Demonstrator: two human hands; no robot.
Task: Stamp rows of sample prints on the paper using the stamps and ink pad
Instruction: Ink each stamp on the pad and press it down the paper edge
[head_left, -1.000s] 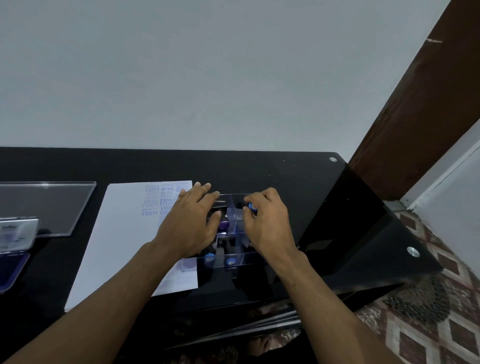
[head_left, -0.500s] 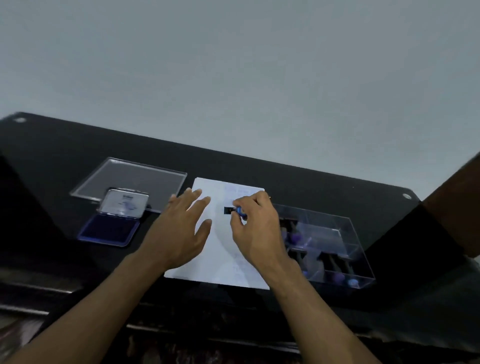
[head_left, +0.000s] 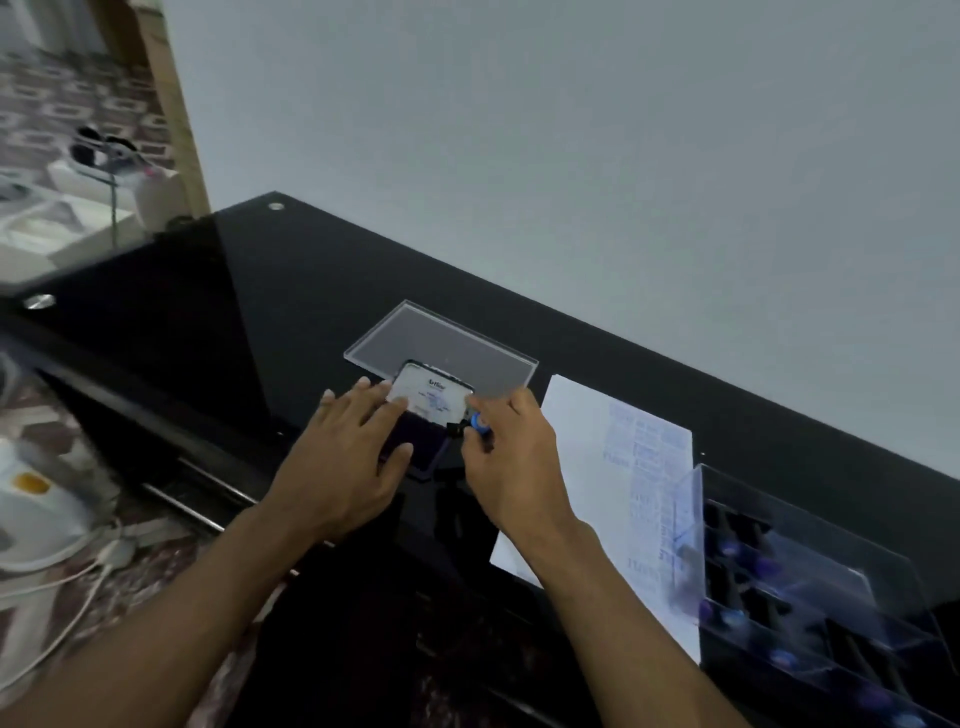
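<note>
Fingers of my right hand (head_left: 511, 462) pinch 1 blue-knobbed stamp (head_left: 475, 425) over 1 ink pad (head_left: 415, 452); my left hand (head_left: 343, 457), flat and released, steadies the pad beside it.

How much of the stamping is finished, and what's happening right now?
Done: several columns of blue prints already run down the right part of the paper. In hand: the right hand holds a blue-knobbed stamp at the open ink pad, which the left hand steadies. Left: the paper's left side is blank, and more stamps sit in the clear box.
</note>
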